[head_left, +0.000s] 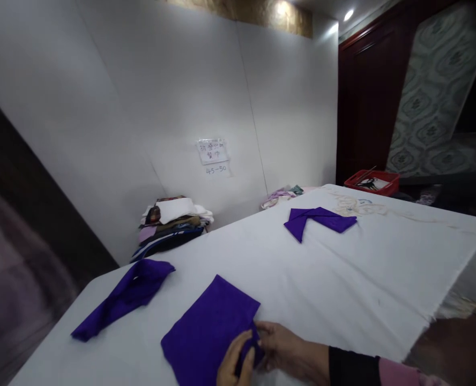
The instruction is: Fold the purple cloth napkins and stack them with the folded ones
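A piece of purple cloth [206, 332] lies flat at the near edge of the white-covered table, its lower part cut off by the picture's bottom. At its right edge my left hand [237, 358] pinches a bunched fold between thumb and fingers. My right hand [280, 346] comes in from the right, fingers curled on the same fold. Part of the fold is hidden behind the fingers. Left of this piece rests a crumpled strip of purple cloth [127, 300]. Farther back lies another purple piece [322, 217], folded into a bent shape.
The white table cover [342, 284] has wrinkles and a frayed right edge. Behind it stands a stack of folded fabrics [173, 228] by the wall. Pale loose strings [350, 205] and a red basket [388, 185] are at the far end. A handwritten paper sign [213, 152] hangs on the wall.
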### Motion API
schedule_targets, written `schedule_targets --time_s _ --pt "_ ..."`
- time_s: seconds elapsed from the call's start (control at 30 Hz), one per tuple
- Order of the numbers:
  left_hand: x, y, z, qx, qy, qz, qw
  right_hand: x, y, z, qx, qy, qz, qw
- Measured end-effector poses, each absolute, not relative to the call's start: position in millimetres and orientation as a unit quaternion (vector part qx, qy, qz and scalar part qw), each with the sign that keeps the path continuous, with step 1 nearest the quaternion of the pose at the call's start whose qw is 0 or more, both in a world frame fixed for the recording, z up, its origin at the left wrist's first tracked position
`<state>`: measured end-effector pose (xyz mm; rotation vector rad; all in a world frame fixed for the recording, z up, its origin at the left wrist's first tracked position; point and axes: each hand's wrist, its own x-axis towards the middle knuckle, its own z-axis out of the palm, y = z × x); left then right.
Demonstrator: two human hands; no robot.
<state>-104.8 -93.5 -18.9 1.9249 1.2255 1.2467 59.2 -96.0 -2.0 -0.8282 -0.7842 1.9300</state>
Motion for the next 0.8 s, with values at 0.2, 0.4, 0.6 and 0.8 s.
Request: schedule_targets --time_s 0.2,0.4,0.6,0.8 --pt "-132 -86 2 0.692 0.607 0.335 0.203 54 -100 17 -0.305 -0.387 0.748 0.444" --pt "-142 -76 19 0.741 0.651 0.145 0.086 80 -94 33 -0.359 -0.457 0.711 0.397" --pt "-133 -71 24 0.692 0.669 0.229 0.143 78 -107 7 -0.391 -0.434 0.730 0.355" --pt "-172 -54 59 0.547 0.750 0.360 0.093 99 -95 7 -0.396 -0.495 0.664 0.396"
